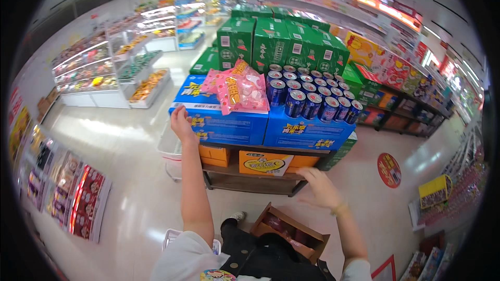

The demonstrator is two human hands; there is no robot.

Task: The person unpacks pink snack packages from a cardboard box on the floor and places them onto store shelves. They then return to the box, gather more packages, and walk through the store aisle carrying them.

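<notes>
My left hand point(182, 124) is at the front left corner of a blue carton point(229, 127), its fingers bent against the upper edge beside a white strip. Pink bags of sweets point(242, 91) lie on top of this carton, to the right of that hand. Beside them, several dark blue drink cans point(311, 105) stand upright in rows on a second blue carton point(307, 134). Over the floor in front of the stand, my right hand point(320, 188) hangs with its fingers apart and nothing in it, slightly blurred. It is nearest to a yellow and white carton point(265, 163) on the shelf below.
Green cartons point(273, 41) are stacked behind the cans. An open brown cardboard box point(281, 224) with dark red contents sits by my feet, and a white basket point(171, 238) stands left of it. Lit shelves of goods point(86, 67) line the left; a dark rack point(398, 109) is right.
</notes>
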